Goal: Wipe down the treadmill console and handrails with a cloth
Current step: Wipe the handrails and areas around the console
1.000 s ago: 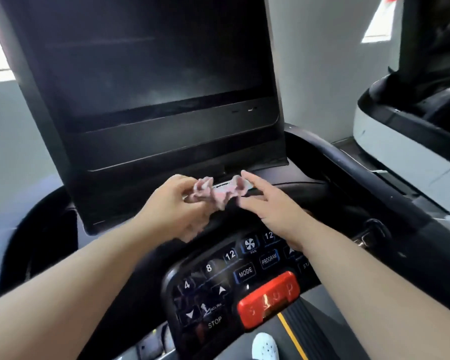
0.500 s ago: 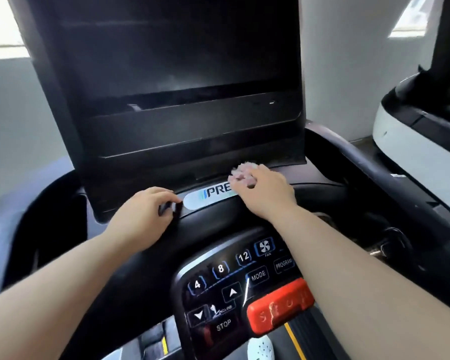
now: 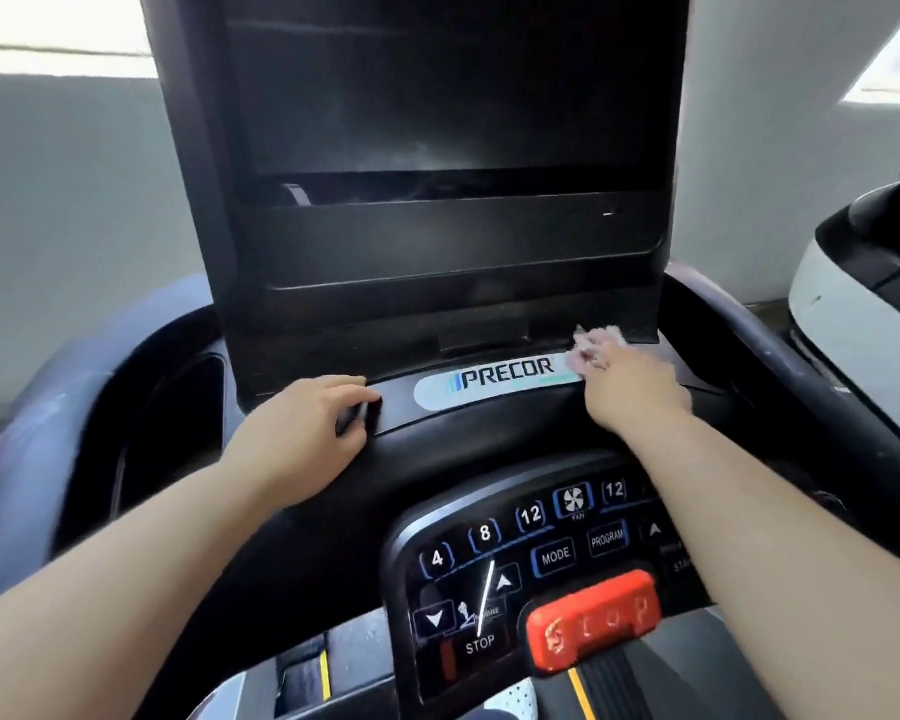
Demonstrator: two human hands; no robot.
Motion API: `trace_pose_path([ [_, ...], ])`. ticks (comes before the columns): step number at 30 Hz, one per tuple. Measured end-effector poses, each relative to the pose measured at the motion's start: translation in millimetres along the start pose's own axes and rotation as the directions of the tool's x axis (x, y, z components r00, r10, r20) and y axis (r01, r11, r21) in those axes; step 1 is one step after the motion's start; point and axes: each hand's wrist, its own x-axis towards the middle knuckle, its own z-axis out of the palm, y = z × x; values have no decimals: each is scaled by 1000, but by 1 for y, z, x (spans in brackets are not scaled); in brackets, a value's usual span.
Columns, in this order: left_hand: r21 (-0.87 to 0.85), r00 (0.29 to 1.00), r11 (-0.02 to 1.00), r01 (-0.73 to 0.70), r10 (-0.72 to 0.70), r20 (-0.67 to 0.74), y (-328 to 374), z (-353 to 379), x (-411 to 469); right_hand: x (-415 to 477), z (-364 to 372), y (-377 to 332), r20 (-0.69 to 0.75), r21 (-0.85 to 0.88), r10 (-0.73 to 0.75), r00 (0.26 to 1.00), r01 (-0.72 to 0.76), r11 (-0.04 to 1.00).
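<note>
Cloth [image 3: 595,341] — pink, crumpled — in right hand [image 3: 632,394], glossy console [image 3: 489,440]

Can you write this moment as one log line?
step: wiping | right hand: holds crumpled pink cloth at right end of white PRECOR logo strip | left hand: grips black plastic treadmill console edge

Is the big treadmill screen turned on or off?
Off, it looks: the screen is black all over, showing no numbers or pictures, only faint smudges.
</note>
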Motion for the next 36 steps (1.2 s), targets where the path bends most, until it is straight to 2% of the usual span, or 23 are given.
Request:
trace_pose_path([
  [2, 40, 998, 998, 56, -55, -41, -8, -4, -3, -13, 8, -28, -73, -7, 6, 997, -6, 1000],
  [4, 72, 990, 991, 113, -106, -92, -13, -8, -3, -36, 19, -69, -151, -42, -179, 972, 175, 984],
  [6, 110, 984, 983, 145, -132, -116, -15, -9, -5, -62, 37, -101, -218, -120, -420, 881, 403, 907],
  [8, 138, 988, 982, 128, -114, -105, -14, -9, -9, -73, 43, -111, -259, -104, -519, 815, 510, 854],
  [10, 143, 993, 985, 98, -88, -74, -12, -10, -12, -55, 30, -96, -217, -72, -477, 851, 474, 878],
  [12, 145, 996, 986, 85, -81, -40, -13, -11, -14, -25, 10, -70, -123, -98, -319, 940, 309, 946],
  [14, 141, 996, 986, 85, -81, -40, -15, -9, -17, -13, 2, -60, -99, -121, -193, 976, 181, 976],
  [17, 119, 994, 988, 100, -92, -65, -16, -6, -19, -23, 17, -92, -175, -152, -239, 955, 214, 965],
  [21, 111, 990, 988, 111, -100, -95, -16, -1, -20, -35, 21, -122, -96, -131, -353, 931, 340, 931],
  [24, 94, 989, 989, 118, -108, -105, -18, 3, -21, -33, 15, -111, -87, -157, -421, 903, 405, 901],
  [28, 73, 992, 993, 90, -83, -92, -22, 5, -24, -17, 4, -76, -215, -146, -167, 962, 137, 980],
  [30, 73, 992, 994, 83, -76, -97, -25, 7, -27, -25, 14, -85, -286, -138, -134, 949, 98, 986],
  [33, 37, 993, 996, 84, -80, -88, -28, 10, -27, -67, 40, -135, -304, -99, -309, 901, 293, 951],
  [36, -146, 988, 980, 137, -145, -49, -39, 6, -27, -116, 65, -166, -240, -136, -616, 750, 602, 787],
])
